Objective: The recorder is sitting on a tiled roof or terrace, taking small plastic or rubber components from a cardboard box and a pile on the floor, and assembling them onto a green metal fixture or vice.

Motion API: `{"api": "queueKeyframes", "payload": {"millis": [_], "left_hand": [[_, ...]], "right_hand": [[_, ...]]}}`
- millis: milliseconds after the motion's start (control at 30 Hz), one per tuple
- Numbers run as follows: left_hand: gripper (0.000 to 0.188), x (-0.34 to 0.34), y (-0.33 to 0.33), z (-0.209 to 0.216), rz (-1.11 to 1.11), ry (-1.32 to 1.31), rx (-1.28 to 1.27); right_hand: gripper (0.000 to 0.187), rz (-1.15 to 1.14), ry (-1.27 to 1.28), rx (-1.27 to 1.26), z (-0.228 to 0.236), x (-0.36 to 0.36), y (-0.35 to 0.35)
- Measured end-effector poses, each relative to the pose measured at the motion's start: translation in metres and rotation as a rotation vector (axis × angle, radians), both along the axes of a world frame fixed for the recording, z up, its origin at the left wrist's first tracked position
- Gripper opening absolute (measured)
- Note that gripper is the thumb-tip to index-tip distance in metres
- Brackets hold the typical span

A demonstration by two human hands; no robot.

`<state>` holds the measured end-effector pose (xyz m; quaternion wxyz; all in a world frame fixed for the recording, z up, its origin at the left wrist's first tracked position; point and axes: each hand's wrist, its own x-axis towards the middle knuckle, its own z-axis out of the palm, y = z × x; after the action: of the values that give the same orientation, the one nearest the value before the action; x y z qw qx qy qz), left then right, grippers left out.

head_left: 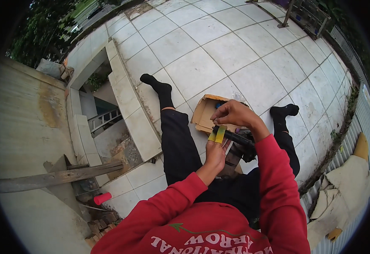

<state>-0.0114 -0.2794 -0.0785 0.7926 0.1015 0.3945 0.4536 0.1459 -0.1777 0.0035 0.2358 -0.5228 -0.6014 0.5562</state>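
Between my legs, a black tube-shaped part (239, 139) points left from a darker body that my right arm partly hides. Close to its left end is a yellow band (219, 133), which looks like tape or a flat strip. My left hand (214, 155) is closed on this end from below, its fingers against the yellow band. Just above the same end, my right hand (236, 115) makes a pinch with thumb and fingertips; anything in the pinch is too small to name. Beneath my hands sits an open cardboard box (202, 115) with something blue inside.
My black-socked feet rest on pale floor tiles (193, 63). At left, a tiled ledge (130, 103) borders an opening with a ladder (104, 120). A wooden beam (58, 180) and red cup-like object (103, 198) lie nearby. Corrugated sheeting (365, 114) lines the right side.
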Motion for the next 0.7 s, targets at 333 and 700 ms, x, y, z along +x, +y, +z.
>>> {"api": "queueKeyframes", "payload": {"millis": [333, 700], "left_hand": [[0.033, 0.005, -0.001, 0.003, 0.022, 0.075, -0.022], [0.037, 0.004, -0.002, -0.003, 0.025, 0.111, -0.023]], "right_hand": [[0.025, 0.366, -0.314, -0.098, -0.021, -0.017, 0.035], [0.022, 0.38, -0.477, -0.069, -0.021, -0.029, 0.04]]}}
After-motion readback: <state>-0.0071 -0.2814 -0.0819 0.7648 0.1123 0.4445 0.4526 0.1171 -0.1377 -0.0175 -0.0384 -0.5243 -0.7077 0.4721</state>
